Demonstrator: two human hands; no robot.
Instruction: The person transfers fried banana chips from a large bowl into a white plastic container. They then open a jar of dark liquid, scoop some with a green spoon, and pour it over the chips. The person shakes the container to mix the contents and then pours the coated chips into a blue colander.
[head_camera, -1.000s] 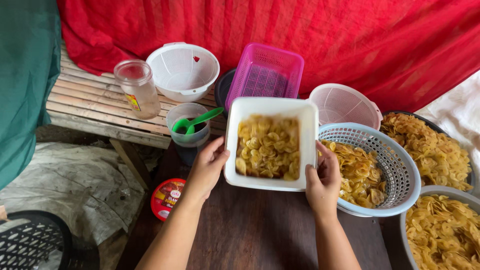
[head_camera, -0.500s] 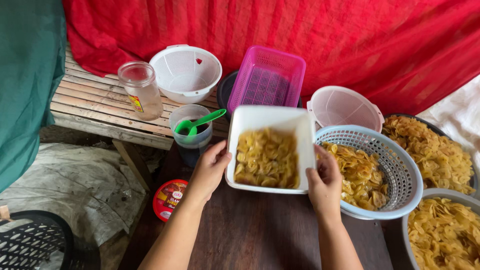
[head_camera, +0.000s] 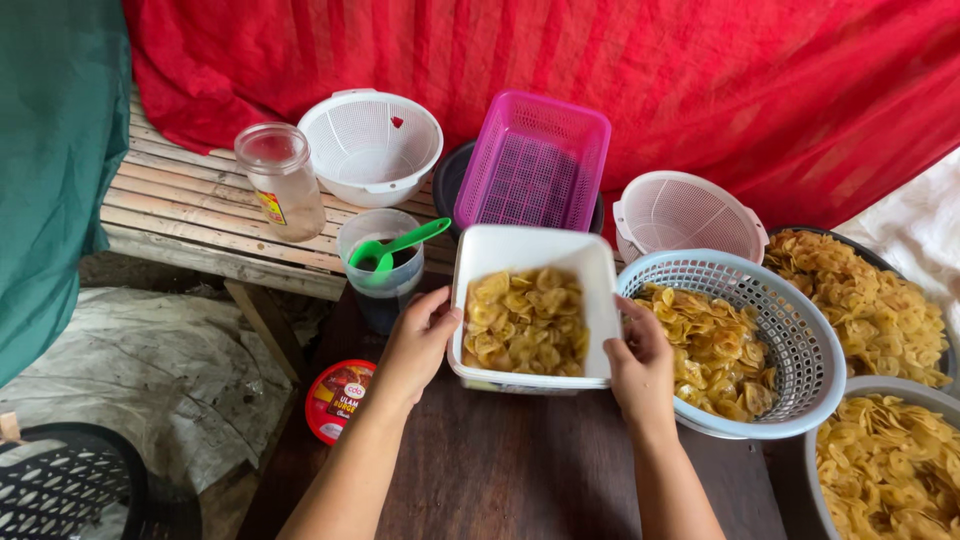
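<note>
1. Left hand (head_camera: 415, 345) and right hand (head_camera: 640, 365) clasp opposite sides of a white square tub (head_camera: 530, 250), fingers curled over its smooth plastic rims; it sits above the dark wooden table (head_camera: 500, 470).
2. Inside lie thin, wavy yellow chips (head_camera: 525, 320).
3. Just right, touching it, a round slotted basket (head_camera: 790, 330) holds more; behind, a pink mesh crate (head_camera: 530, 160); left, a cup (head_camera: 385, 280) with a green scoop (head_camera: 395, 248).

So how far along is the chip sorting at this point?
Done: the white tub already holds a layer of yellow chips, roughly half full. In hand: the left hand and right hand grip its two sides above the dark table. Left: plenty of chips sit in the blue-grey basket and two more bowls at the right; the pink basket sits empty.
</note>
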